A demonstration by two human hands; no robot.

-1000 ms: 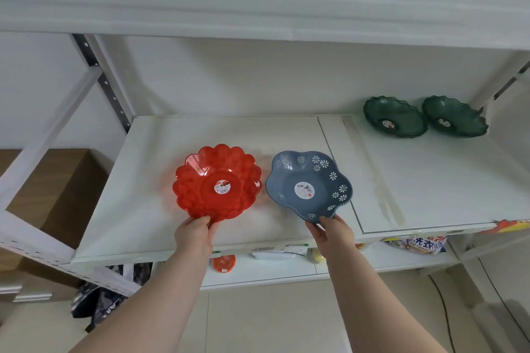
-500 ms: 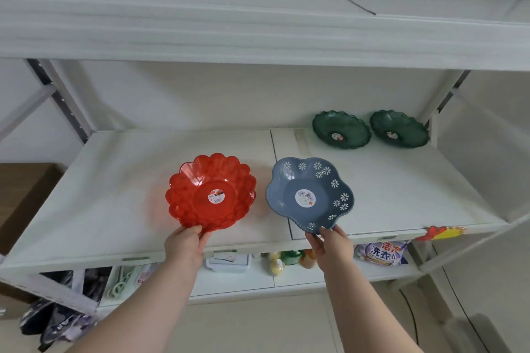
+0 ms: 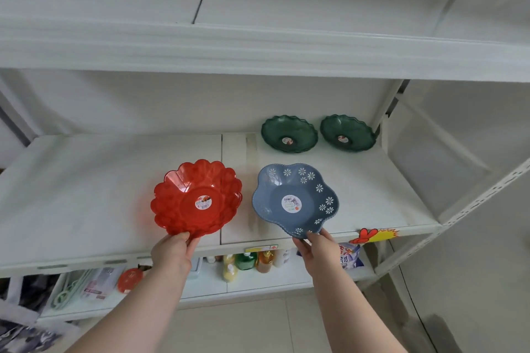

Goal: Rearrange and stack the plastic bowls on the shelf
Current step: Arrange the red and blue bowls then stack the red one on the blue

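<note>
Left hand [image 3: 172,252] pinches near rim of red bowl [image 3: 196,199]; right hand [image 3: 318,249] pinches near rim of blue flowered bowl [image 3: 295,199]. Both over shelf [image 3: 86,195] front. Two green bowls [image 3: 289,134] at back right.

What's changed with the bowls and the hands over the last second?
Little: the camera view shifted, and the red scalloped plastic bowl now looks tipped up at its near edge. The left hand keeps its grip on it, the right hand on the blue flower-patterned bowl. Both green bowls stayed at the back.
</note>
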